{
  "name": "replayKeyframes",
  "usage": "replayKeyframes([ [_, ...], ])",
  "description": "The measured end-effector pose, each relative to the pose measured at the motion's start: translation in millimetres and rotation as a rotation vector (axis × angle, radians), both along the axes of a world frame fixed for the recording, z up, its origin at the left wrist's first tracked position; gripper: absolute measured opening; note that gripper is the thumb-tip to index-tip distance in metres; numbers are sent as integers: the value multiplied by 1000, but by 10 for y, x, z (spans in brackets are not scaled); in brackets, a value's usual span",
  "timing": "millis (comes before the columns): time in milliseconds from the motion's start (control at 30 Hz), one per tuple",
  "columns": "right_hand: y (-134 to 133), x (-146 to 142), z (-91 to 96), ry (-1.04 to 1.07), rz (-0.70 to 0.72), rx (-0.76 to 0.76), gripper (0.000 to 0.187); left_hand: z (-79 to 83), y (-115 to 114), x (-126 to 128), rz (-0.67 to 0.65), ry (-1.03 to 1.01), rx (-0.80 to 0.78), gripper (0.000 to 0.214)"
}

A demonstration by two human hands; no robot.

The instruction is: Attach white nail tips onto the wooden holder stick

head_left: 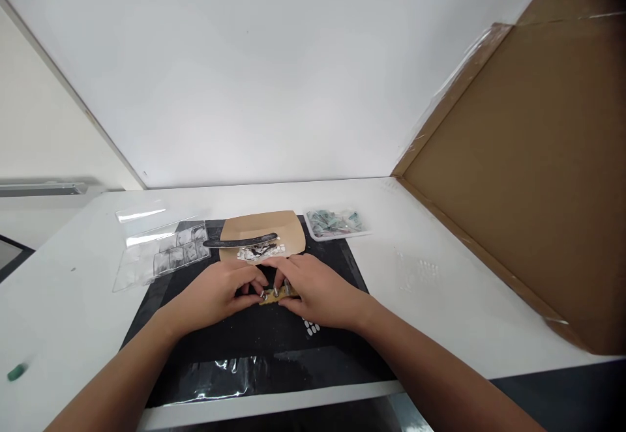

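A small yellow strip with short metal posts lies over the black mat, between my two hands. Closed at its left end, my left hand has its thumb and index finger at a small silvery piece. My right hand grips the strip's right part, thumb along the near edge and fingers over the posts. Any small piece between the fingertips is too small to make out. Just below my right hand, several white oval tabs lie on the mat, partly covered by the hand.
Beyond my hands, a brown paper tray holds white bits, with a dark curved nail file across it. An opened clear compartment box stands left, a white tub of teal packets right. A cardboard panel borders the right side.
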State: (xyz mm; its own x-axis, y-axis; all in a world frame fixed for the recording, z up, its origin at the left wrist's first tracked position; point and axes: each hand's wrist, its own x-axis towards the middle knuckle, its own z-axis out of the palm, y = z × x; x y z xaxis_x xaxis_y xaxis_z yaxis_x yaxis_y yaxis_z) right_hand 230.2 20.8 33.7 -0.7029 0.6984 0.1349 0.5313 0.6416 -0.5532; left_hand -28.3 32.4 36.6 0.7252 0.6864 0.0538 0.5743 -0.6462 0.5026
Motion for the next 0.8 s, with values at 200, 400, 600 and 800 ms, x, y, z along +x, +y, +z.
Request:
replayKeyframes([
  [200,-1,-4,10,-5,-4,-2,65,-12,-19,34,6,-25,-8,7],
  [400,2,-10,-4,-22,-29,1,62,-39,-31,52,19,-29,-40,12],
  [600,-5,-15,5,-27,-28,12,56,-41,-52,75,65,-24,-69,20],
  [800,-7,-7,-8,-23,-34,9,57,-16,-67,77,116,13,-69,22],
])
